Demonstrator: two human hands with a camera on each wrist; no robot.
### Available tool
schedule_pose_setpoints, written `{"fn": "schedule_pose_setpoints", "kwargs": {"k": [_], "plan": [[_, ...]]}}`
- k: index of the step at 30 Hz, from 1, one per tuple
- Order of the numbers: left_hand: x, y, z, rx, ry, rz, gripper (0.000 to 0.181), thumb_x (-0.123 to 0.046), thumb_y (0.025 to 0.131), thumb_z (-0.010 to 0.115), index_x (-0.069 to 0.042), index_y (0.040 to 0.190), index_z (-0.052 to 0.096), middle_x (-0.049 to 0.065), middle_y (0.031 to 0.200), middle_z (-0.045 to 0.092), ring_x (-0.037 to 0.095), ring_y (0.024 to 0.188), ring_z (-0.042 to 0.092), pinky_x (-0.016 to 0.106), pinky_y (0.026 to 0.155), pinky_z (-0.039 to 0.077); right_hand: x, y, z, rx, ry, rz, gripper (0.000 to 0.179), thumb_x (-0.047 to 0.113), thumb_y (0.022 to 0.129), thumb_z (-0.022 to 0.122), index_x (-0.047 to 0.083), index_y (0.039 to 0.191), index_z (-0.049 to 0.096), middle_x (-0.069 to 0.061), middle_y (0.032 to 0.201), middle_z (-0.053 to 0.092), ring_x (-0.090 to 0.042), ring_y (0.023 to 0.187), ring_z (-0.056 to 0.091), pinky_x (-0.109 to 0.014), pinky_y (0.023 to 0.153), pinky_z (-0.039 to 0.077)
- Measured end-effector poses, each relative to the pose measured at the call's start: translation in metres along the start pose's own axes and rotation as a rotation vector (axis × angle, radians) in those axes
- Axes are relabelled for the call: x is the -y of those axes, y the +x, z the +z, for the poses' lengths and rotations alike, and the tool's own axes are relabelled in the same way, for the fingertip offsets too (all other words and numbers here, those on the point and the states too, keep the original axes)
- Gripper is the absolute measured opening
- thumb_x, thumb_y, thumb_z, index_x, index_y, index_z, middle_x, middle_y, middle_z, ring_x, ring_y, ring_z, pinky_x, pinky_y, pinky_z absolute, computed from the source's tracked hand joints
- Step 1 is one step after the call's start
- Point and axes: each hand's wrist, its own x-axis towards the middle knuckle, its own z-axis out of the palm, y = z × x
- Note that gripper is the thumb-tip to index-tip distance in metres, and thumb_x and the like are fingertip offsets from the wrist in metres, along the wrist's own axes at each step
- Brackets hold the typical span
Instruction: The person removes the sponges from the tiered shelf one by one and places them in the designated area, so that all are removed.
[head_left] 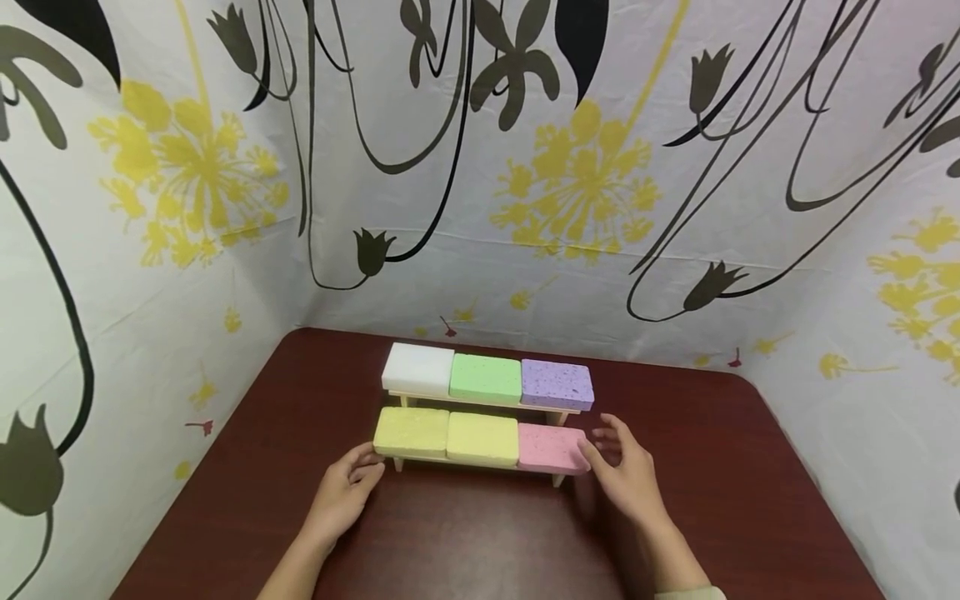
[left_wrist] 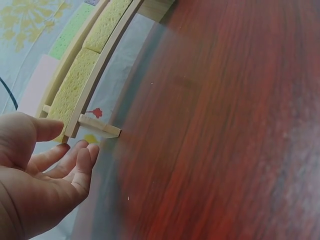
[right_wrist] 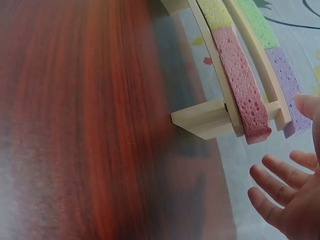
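A small wooden rack [head_left: 480, 402] with two steps stands on the dark red tabletop [head_left: 465, 533], near its far edge. On the upper step lie three sponges side by side: a white sponge [head_left: 417, 368] at the left, a green sponge [head_left: 485, 377] in the middle and a purple sponge [head_left: 557, 384] at the right. On the lower step lie a yellow-green sponge [head_left: 411, 431] at the left, a yellow sponge [head_left: 482, 438] in the middle and a pink sponge [head_left: 551, 448] at the right. The neighbours in each row touch one another.

The left hand [head_left: 341, 496] is at the left end of the lower step, just beside the yellow-green sponge. Its fingers [left_wrist: 75, 160] are relaxed and a little bent, and they grip nothing. In the left wrist view they lie close to the wooden foot [left_wrist: 100, 126] of the rack, but I cannot tell if they touch it.

The right hand [head_left: 626, 475] is at the right end of the rack, just beside the pink sponge. Its fingers [right_wrist: 275, 175] are spread and open and hold nothing; in the right wrist view there is a gap between them and the sponge.

Behind the tabletop hangs a white curtain [head_left: 480, 167] with yellow flowers and black lines.
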Motion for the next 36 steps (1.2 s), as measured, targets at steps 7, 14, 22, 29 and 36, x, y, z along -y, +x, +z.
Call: {"fn": "schedule_pose_setpoints", "kwargs": {"k": [7,14,22,29,36], "plan": [[-0.001,0.002,0.002,-0.032,-0.014,-0.009,0.048,-0.015,0.102,0.062,0.002,0.145,0.050,0.019,0.131,0.061,0.034,0.123,0.059,0.044,0.100,0.052,-0.001,0.009,0.000,0.017,0.022,0.030,0.056,0.022,0.092,0.077,0.002,0.139,0.053,-0.020,0.115,0.069,-0.033,0.100,0.070,-0.050,0.088,0.057],[-0.003,0.003,0.004,-0.033,-0.061,-0.038,0.047,-0.014,0.101,0.063,0.005,0.143,0.051,0.020,0.129,0.062,0.034,0.122,0.060,0.034,0.094,0.055,-0.002,0.016,-0.002,0.054,0.000,0.052,0.061,0.029,0.094,0.075,0.002,0.143,0.049,-0.018,0.119,0.068,-0.032,0.102,0.068,-0.045,0.086,0.057],[-0.005,0.003,0.006,-0.030,-0.124,-0.067,0.045,-0.011,0.101,0.063,0.012,0.138,0.053,0.020,0.119,0.067,0.028,0.107,0.066,0.035,0.089,0.057,0.000,0.022,-0.002,0.067,-0.012,0.059,0.062,0.031,0.094,0.075,0.004,0.144,0.049,-0.017,0.119,0.068,-0.029,0.100,0.068,-0.039,0.082,0.054],[-0.003,0.004,0.008,-0.013,-0.173,-0.073,0.045,-0.009,0.103,0.060,0.016,0.138,0.049,0.023,0.121,0.066,0.029,0.109,0.065,0.034,0.090,0.056,0.002,0.029,-0.001,0.076,0.005,0.052,0.062,0.029,0.094,0.075,0.003,0.144,0.048,-0.019,0.120,0.068,-0.032,0.103,0.068,-0.047,0.088,0.054],[-0.001,0.006,0.007,-0.003,-0.219,-0.077,0.045,-0.007,0.103,0.057,0.018,0.139,0.046,0.026,0.121,0.065,0.027,0.107,0.066,0.030,0.087,0.057,0.005,0.037,-0.002,0.094,0.004,0.061,0.066,0.033,0.095,0.074,0.002,0.145,0.046,-0.019,0.121,0.067,-0.031,0.104,0.067,-0.044,0.087,0.055]]}}
